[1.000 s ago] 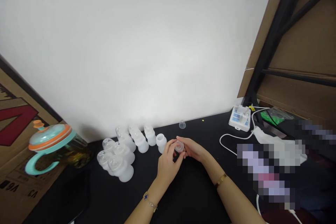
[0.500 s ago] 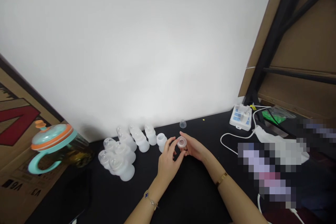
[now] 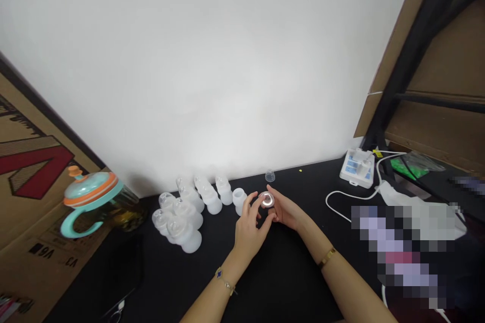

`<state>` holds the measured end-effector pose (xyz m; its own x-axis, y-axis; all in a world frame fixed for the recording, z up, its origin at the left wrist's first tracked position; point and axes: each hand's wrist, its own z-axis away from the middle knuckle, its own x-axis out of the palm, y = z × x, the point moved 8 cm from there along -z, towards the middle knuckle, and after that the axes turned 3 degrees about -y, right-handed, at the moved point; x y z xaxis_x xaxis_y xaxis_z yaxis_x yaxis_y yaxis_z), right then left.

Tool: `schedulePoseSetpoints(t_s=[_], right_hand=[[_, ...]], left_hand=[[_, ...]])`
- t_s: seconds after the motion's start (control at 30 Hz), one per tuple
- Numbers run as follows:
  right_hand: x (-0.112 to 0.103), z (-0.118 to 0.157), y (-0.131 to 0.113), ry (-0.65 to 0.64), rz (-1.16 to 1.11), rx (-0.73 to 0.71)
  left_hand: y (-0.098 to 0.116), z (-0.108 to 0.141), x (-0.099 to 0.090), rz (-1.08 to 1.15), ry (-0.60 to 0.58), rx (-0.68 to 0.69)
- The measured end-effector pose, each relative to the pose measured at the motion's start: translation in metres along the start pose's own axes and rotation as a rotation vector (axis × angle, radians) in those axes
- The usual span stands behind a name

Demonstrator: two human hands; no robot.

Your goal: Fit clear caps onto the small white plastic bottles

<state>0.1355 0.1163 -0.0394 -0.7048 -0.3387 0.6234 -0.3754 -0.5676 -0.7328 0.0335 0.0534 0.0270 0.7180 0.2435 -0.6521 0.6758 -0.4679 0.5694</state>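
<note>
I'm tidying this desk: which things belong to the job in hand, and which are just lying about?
Likely the job: small round piece in the right hand; open white bottle; dome-capped bottles; loose clear dome.

Likely just lying about: teal-lidded jug; power strip; green-filled bag.

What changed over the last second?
The small, round, translucent plastic piece tilted and moved slightly away from the wearer. Right hand keeps its grip; left hand stays against it. Nothing released. Clear plastic dome and white, clear-topped bottles stayed put.
</note>
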Motion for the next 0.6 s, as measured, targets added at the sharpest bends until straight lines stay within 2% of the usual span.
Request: schedulePoseSetpoints(t_s=[0.37,0.5,0.6], right_hand=[[0.002,0.005,-0.005,0.064,-0.007,-0.013],[0.005,0.005,-0.005,0.050,-0.029,-0.029],[0.006,0.004,-0.006,0.031,-0.040,-0.053]], left_hand=[[0.001,0.000,0.003,-0.103,0.005,0.025],[0.014,0.003,-0.007,-0.252,0.129,0.161],[0.024,0.005,-0.009,-0.307,0.153,0.243]])
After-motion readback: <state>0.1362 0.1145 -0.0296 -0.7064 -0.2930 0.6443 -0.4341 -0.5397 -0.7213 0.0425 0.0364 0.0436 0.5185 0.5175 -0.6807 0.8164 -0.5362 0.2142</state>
